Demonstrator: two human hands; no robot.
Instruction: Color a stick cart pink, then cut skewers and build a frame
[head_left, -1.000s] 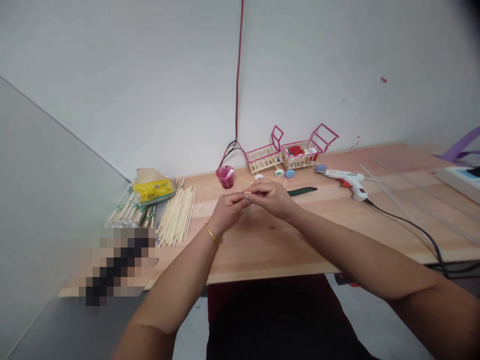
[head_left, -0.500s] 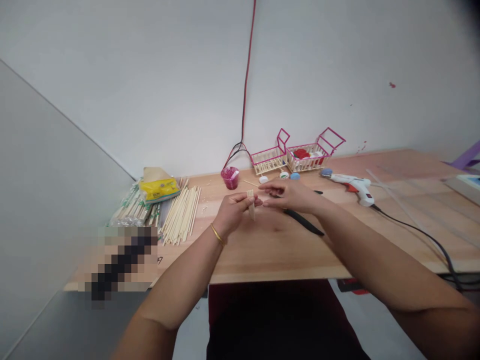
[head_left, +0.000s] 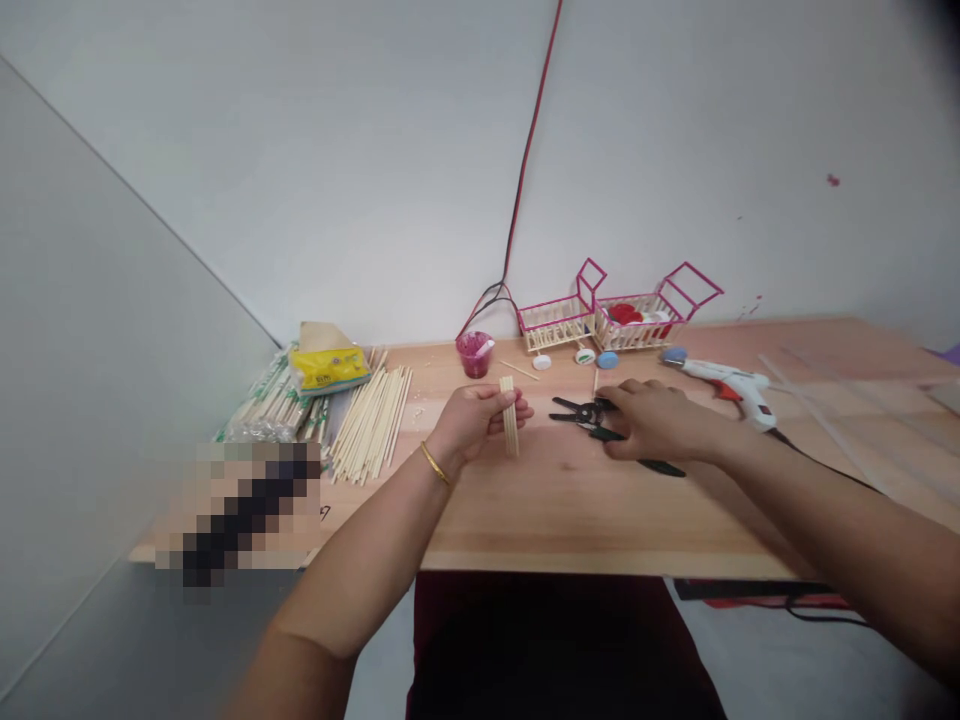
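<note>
Several short wooden sticks (head_left: 509, 425) stand side by side in a flat bunch, pinched between the thumb and fingers of my left hand (head_left: 472, 420). My right hand (head_left: 664, 420) is over the handles of black pliers (head_left: 579, 411), its fingers spread and bent downward. The pliers lie on the table with their jaws apart, pointing left. My right fingers partly hide the handles, and I cannot tell how firmly they touch them. A loose stick (head_left: 520, 371) lies behind my left hand, and another short stick (head_left: 596, 382) is just beyond the pliers.
Long wooden sticks (head_left: 371, 425) lie fanned at the left, beside wrapped bundles under a yellow packet (head_left: 330, 370). A cup of dark pink paint (head_left: 475, 356) and two small stick-built carts (head_left: 559, 318) stand near the wall. A white glue gun (head_left: 724, 385) with a cord lies at the right.
My right hand has left the sticks in my left hand and moved right, onto the pliers. A loose stick now lies near the cup. The view has shifted slightly.
</note>
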